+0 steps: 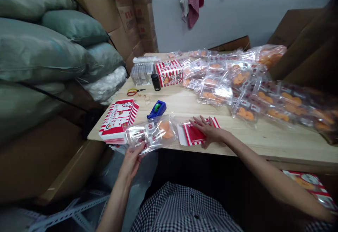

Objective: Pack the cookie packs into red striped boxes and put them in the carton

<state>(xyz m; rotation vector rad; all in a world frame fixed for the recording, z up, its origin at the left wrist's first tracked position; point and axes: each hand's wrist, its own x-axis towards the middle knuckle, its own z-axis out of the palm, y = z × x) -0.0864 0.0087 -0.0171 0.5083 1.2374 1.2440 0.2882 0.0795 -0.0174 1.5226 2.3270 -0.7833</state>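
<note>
My left hand [134,158] pinches the near edge of a clear plastic packet [150,135] that has orange pieces at its right end. The packet is held over the table's front edge, just right of a stack of flat red-and-white printed cartons [118,119]. Spread out, my right hand [207,129] rests on red-and-white cards [194,133] lying at the table's front edge. Part of the cards is hidden beneath the fingers. Behind the packet stands a blue tape dispenser [156,109] with a green roll.
Many similar packets [216,92] cover the table's right and back. Yellow-and-red scissors [135,91], a black bottle [155,82], a striped box [169,72] and clear plastic cases [142,72] stand or lie at the back left. Large sacks [39,52] are piled on the left.
</note>
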